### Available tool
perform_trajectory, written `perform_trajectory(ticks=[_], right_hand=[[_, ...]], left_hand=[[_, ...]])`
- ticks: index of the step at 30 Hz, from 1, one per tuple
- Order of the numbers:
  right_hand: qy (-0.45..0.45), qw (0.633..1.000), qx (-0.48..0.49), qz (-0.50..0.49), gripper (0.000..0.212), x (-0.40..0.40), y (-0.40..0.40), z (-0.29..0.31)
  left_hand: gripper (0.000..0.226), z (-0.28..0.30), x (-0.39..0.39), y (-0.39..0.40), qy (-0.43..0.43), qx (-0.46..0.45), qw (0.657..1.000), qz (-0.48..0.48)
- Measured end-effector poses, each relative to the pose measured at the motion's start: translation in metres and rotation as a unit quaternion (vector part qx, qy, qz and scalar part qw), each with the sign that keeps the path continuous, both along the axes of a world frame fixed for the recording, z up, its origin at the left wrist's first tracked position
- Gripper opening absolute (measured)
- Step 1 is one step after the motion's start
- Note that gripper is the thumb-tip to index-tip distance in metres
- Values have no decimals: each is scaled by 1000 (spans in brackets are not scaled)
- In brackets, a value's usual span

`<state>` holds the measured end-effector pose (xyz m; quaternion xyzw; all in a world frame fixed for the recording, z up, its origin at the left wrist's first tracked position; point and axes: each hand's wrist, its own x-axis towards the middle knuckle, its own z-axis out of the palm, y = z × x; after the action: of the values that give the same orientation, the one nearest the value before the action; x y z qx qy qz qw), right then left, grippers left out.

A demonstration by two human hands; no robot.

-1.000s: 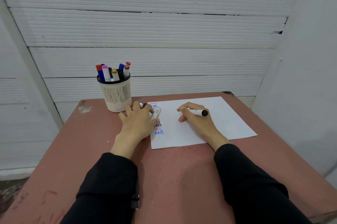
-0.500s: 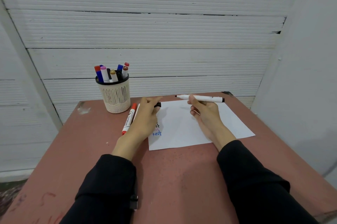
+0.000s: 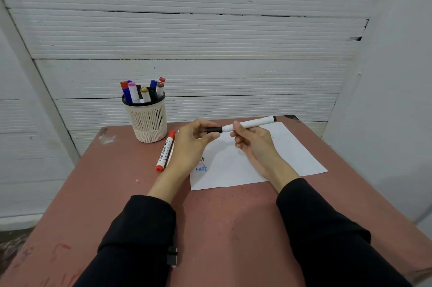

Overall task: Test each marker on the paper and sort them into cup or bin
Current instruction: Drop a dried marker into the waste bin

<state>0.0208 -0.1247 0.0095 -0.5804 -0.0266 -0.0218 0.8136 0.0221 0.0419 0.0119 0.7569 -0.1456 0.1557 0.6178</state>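
1. The right hand [image 3: 253, 144] grips a white-barrelled marker [image 3: 249, 123], lifted above the white sheet of paper [image 3: 287, 158].
2. The left hand [image 3: 190, 146] pinches the marker's black cap [image 3: 214, 130] in its fingers, at the marker's near end.
3. A red-capped whiteboard marker [image 3: 165, 151] lies on the reddish counter [image 3: 222, 221], just beside the cream slotted cup [image 3: 146, 120] full of markers.

Illumination: even, diffuse, moderately bright. Soft shadows fall on the paper [image 3: 268, 165] under both hands. No glare. Wide-angle distortion bows straight lines (strongest at edges). Focus slightly soft throughout.
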Motion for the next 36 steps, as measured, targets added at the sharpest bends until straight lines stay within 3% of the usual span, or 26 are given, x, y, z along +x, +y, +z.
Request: perform_trajectory(ticks=[2,7,13,17,21,25,30,36], right_hand=[[7,1000,0,0,16,0,1,0],[13,1000,-4,-6,13,-1,2,0],[-15,1000,-15,-8,14,-1,4,-3],[-35,998,-48,10,26,0,4,-5],[-38,999,-28,23,20,-1,6,-4],[-24,999,-7,30,18,-3,5,5],[8,998,53,-40,26,-1,-14,14],[-8,996,-64,-65,19,-2,-8,10]], left_hand=[[14,0,-2,-1,-2,14,1000,-1],[13,-2,-5,-3,-45,202,978,33],[23,-4,-7,-6,-47,265,962,53],[20,-4,-5,-3,-31,301,952,45],[19,0,-5,-1,-13,267,963,11],[18,7,-6,1,-67,231,970,39],[12,1,6,18,-102,213,969,77],[12,-6,9,23,-81,228,968,65]])
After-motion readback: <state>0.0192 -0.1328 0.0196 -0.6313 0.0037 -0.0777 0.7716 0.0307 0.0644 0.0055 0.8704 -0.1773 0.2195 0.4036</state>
